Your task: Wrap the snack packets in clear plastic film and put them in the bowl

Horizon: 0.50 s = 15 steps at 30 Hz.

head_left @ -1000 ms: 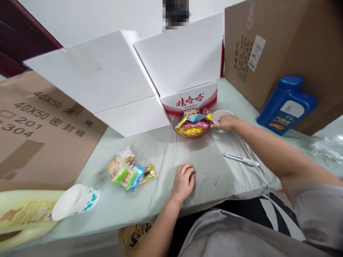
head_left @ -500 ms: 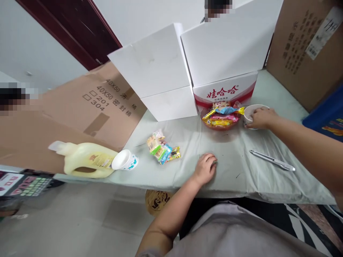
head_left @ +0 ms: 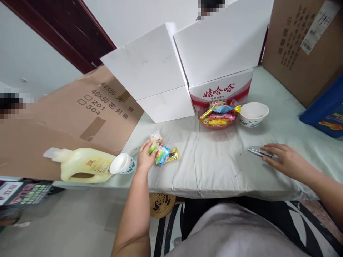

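My left hand (head_left: 145, 157) reaches to a small pile of wrapped snacks (head_left: 164, 152) on the pale green cloth, and its fingers close on the green packet at the pile's left edge. My right hand (head_left: 282, 160) lies flat on the cloth with fingers stretched out, fingertips on a silver pen (head_left: 258, 153). Behind it stands a white bowl (head_left: 253, 114) with blue print, upright and apart from both hands. Beside that bowl is a red dish (head_left: 217, 121) heaped with colourful snack packets.
A second white bowl (head_left: 123, 164) lies on its side next to a yellow jug (head_left: 81, 166) at the table's left edge. White and red cartons (head_left: 222, 91) stand behind the dish. Brown cardboard (head_left: 93, 107) leans at left, a large brown box (head_left: 300, 46) and blue container (head_left: 327, 114) at right.
My right hand let go of the white bowl and came back to the pen. My left hand moved left from the cloth's middle to the snack pile.
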Tool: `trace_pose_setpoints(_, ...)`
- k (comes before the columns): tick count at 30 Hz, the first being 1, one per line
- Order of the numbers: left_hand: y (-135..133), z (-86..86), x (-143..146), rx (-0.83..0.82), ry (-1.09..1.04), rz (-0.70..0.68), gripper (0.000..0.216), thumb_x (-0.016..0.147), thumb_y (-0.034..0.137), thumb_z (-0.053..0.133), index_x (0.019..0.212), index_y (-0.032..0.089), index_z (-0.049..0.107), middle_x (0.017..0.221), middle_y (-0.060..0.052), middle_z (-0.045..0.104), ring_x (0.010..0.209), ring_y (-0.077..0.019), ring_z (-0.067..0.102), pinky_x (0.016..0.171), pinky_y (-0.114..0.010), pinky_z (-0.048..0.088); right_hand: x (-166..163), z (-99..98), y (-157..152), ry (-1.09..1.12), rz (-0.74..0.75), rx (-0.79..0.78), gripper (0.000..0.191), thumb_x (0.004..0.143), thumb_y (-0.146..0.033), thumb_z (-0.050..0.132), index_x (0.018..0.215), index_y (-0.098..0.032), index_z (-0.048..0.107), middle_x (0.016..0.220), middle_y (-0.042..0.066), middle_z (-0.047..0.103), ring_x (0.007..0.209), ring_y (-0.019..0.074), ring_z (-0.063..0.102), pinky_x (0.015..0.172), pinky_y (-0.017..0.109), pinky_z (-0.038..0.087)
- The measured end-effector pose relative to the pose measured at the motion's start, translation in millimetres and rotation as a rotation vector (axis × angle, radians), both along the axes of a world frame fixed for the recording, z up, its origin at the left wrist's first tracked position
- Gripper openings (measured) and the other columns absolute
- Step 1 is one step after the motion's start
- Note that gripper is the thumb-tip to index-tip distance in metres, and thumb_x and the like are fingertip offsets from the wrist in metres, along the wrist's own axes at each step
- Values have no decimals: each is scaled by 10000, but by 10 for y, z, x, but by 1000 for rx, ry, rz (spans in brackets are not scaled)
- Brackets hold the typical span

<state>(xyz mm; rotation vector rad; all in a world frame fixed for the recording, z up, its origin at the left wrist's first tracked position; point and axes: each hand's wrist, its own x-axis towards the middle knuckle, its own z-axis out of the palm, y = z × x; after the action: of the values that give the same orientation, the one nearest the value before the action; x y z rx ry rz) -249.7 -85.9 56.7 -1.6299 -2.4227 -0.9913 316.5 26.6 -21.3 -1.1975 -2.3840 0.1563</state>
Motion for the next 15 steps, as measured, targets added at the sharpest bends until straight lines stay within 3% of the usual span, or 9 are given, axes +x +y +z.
trace_pose_setpoints(2, 4, 80, 29, 96, -23, 84, 404, 791, 287, 585, 1174, 168, 639, 1207, -128, 628, 1177, -285, 569, 1088, -477, 398, -12, -104, -147, 43, -31, 31, 348, 915, -429, 449, 1131, -260, 664, 1147, 136, 686, 1030, 314, 627, 912, 479, 471)
trace_pose_setpoints(4, 31, 156, 204, 297, -73, 144, 396, 853, 337, 542, 1205, 165, 607, 1209, -121, 625, 1152, -266, 578, 1072, -470, 413, -42, -125, -241, 48, -89, 43, 344, 940, -371, 423, 1155, -238, 656, 1150, 114, 687, 1043, 306, 618, 921, 482, 464)
trace_pose_setpoints(7, 124, 150, 743, 572, -346, 29, 447, 911, 460, 489, 1256, 181, 542, 1157, -91, 622, 1031, -212, 619, 944, -399, 521, -86, -80, -287, 32, -125, 35, 335, 953, -327, 413, 1144, -211, 664, 1122, 100, 693, 1020, 288, 617, 896, 461, 471)
trace_pose_setpoints(9, 192, 23, 1235, 507, -676, -135, 476, 899, 528, 499, 1245, 202, 537, 1061, -73, 627, 863, -187, 646, 705, -330, 591, -104, -46, -289, 21, -130, 36, 329, 955, -317, 422, 1137, -197, 669, 1119, 101, 692, 1010, 279, 613, 886, 446, 472)
trace_pose_setpoints(11, 239, -188, 1722, 338, -901, -270, 485, 888, 547, 516, 1255, 230, 529, 1009, -61, 614, 759, -165, 642, 572, -280, 577, -110, -28, -293, 23, -137, 37, 324, 956, -306, 430, 1144, -191, 668, 1127, 101, 689, 1015, 275, 607, 881, 440, 470)
trace_pose_setpoints(13, 258, -426, 2094, 203, -926, -330, 479, 906, 526, 506, 1299, 252, 506, 919, -36, 602, 698, -146, 625, 572, -280, 577, -99, -28, -302, 37, -132, 32, 320, 955, -291, 437, 1157, -194, 665, 1141, 99, 687, 1027, 272, 602, 876, 440, 472)
trace_pose_setpoints(15, 262, -630, 2287, 122, -747, -374, 461, 940, 505, 451, 1307, 234, 519, 864, -38, 606, 709, -159, 620, 662, -328, 588, -76, -37, -307, 54, -120, 23, 316, 951, -279, 445, 1160, -203, 669, 1148, 97, 688, 1030, 269, 602, 870, 442, 476)
